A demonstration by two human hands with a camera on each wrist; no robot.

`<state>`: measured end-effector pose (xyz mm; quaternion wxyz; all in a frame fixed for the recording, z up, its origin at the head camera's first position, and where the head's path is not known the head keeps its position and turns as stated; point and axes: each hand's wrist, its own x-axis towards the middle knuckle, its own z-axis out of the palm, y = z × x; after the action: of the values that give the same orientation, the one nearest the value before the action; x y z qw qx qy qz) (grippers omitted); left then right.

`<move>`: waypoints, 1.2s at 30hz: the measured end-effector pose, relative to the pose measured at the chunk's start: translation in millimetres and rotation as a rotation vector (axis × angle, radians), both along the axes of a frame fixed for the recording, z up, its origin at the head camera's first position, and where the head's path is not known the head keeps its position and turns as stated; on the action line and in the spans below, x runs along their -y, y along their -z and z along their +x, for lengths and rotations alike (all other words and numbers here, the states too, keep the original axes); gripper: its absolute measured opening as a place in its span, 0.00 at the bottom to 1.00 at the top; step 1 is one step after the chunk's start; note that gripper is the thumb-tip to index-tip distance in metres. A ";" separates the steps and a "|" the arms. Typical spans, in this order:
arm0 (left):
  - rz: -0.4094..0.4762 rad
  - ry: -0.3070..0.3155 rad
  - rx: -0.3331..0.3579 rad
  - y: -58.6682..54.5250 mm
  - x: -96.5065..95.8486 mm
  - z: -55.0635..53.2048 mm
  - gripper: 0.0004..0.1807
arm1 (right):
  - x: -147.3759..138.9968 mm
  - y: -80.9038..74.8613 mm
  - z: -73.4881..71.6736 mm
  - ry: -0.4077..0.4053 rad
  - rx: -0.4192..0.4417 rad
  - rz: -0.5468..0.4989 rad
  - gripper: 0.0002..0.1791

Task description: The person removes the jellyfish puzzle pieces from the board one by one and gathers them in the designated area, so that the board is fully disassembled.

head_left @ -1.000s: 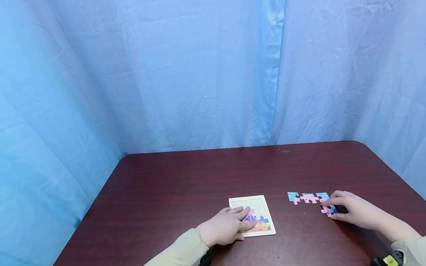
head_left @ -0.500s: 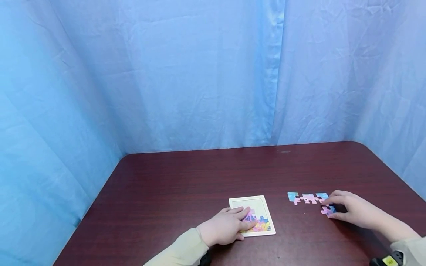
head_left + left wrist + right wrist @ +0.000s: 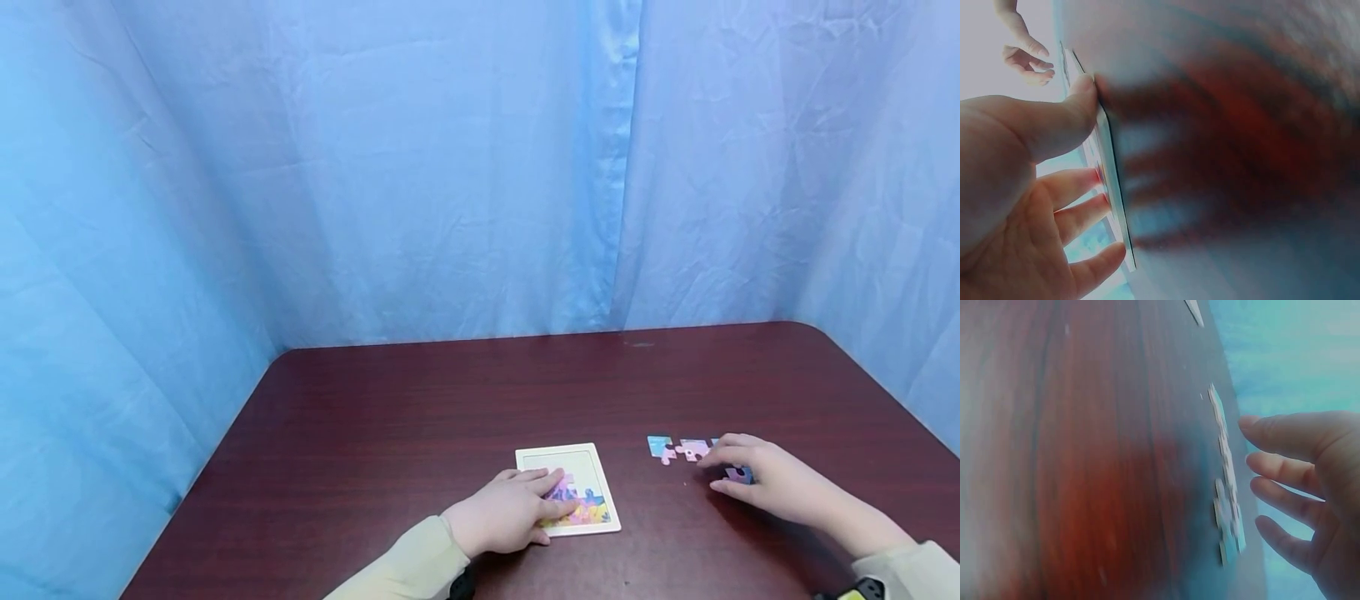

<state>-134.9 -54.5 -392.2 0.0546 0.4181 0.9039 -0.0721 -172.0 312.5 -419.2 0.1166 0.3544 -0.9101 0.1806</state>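
My left hand [image 3: 510,510] rests with spread fingers on a pale jigsaw tray [image 3: 558,458], whose lower part holds joined pink, blue and yellow pieces [image 3: 592,507]. In the left wrist view, the thumb and fingertips touch the tray edge [image 3: 1112,169]. To the right, my right hand [image 3: 772,483] hovers over loose jigsaw pieces, fingers bent loosely and apart. The right wrist view shows a gap between those fingers and the row of pieces [image 3: 1225,456]. A blue-and-pink corner piece [image 3: 660,447] and a pink piece [image 3: 693,450] lie uncovered; a dark-blue-and-pink piece [image 3: 738,475] is partly hidden beneath the hand.
A dark red-brown wooden table [image 3: 390,417] carries everything. Blue curtains [image 3: 450,183] hang behind it and along both sides. A corner of the tray [image 3: 1195,311] shows at the top of the right wrist view.
My right hand has moved a little leftward from beside the right-hand pieces to above them, covering more of them. The left hand and the tray stay put.
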 end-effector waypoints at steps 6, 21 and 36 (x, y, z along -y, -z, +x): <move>0.032 -0.001 0.016 1.0 0.3 -2.9 0.31 | 21.6 2.5 1.2 -0.040 0.001 -0.074 0.15; 0.077 0.050 -0.046 5.5 5.8 -6.5 0.31 | 87.0 1.5 -4.0 -0.072 0.119 -0.115 0.09; 0.091 0.061 -0.045 3.6 5.5 -10.4 0.28 | 130.3 4.0 -15.1 -0.132 0.223 -0.088 0.08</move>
<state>-145.3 -59.9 -395.8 0.0131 0.4457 0.8941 -0.0419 -187.1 182.2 -423.2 0.0179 0.3856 -0.8834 0.2659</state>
